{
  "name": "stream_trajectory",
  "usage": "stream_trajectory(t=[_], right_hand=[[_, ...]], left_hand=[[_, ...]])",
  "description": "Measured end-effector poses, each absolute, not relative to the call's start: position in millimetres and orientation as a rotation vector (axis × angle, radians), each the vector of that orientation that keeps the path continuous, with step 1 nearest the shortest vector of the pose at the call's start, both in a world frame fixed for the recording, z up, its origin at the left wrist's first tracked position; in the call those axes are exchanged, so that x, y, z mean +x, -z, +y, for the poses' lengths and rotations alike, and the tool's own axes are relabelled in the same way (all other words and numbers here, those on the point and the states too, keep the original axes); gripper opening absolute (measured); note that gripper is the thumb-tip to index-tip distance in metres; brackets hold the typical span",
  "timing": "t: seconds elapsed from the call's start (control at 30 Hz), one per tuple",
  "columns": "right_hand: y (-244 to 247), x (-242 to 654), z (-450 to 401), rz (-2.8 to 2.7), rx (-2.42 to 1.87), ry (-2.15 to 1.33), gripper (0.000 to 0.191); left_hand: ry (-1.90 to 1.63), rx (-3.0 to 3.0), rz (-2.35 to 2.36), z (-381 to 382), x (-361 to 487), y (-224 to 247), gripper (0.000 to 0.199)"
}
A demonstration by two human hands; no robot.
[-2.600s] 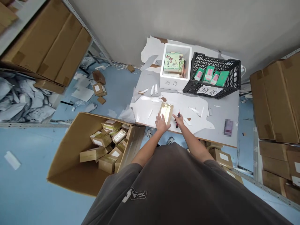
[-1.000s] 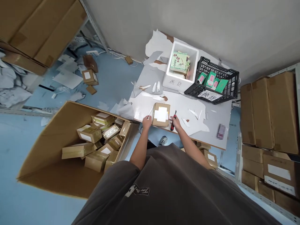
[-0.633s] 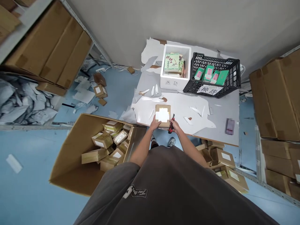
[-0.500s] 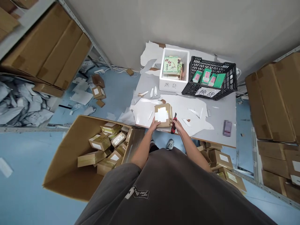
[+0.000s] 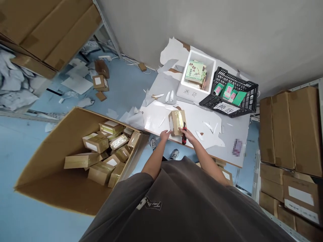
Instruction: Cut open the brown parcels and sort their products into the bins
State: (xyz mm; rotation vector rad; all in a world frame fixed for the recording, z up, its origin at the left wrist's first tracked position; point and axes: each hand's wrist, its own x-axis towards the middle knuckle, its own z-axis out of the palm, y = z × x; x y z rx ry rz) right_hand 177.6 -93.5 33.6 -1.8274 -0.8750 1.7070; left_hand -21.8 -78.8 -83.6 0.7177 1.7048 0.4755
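Note:
A small taped cardboard box (image 5: pixel 177 120) rests near the front edge of the table, tilted, with its shiny tape strip facing up and its white label on the left side. My right hand (image 5: pixel 188 134) holds a red and black utility knife (image 5: pixel 184 135) and touches the box's right front corner. At the box's lower left corner is my left hand (image 5: pixel 165 135), its fingers apart and nothing held in it.
Behind stand a white foam box (image 5: pixel 188 91) with green packets and a black crate (image 5: pixel 236 79) with green boxes. Paper scraps lie on the table (image 5: pixel 157 117). A large carton (image 5: pixel 47 144) of small parcels is at left; shelves (image 5: pixel 256 181) stand at right.
The small box has been turned so that its tape faces up and its label faces left. My left hand has let go of it. The view has shifted and rotated.

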Motion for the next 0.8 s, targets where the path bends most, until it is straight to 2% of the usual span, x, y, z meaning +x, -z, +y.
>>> stream_trajectory(t=[0.07,0.13,0.27,0.33,0.53,0.8], right_hand=[[-36,183,-86,-0.839,-1.798,-1.706,0.036],[-38,186,-70,-0.854,-1.797,-1.689,0.038],[-42,181,-21,-1.089,-2.003,-1.555,0.034],[-41,173,2,-1.253,-2.119,-1.462,0.025],[-31,159,34,-1.626,-2.339,-1.223,0.032],[-17,155,42,-1.626,-2.419,-1.259,0.041]], left_hand=[[-0.505,0.845,1.72,-56,-36,69,0.053],[-0.537,1.145,1.659,-27,-44,50,0.067],[-0.279,1.808,1.303,29,-40,15,0.128],[-0.087,1.88,1.235,44,-35,7,0.146],[0.016,1.823,1.316,37,-34,6,0.149],[-0.105,1.644,1.372,24,-22,10,0.151]])
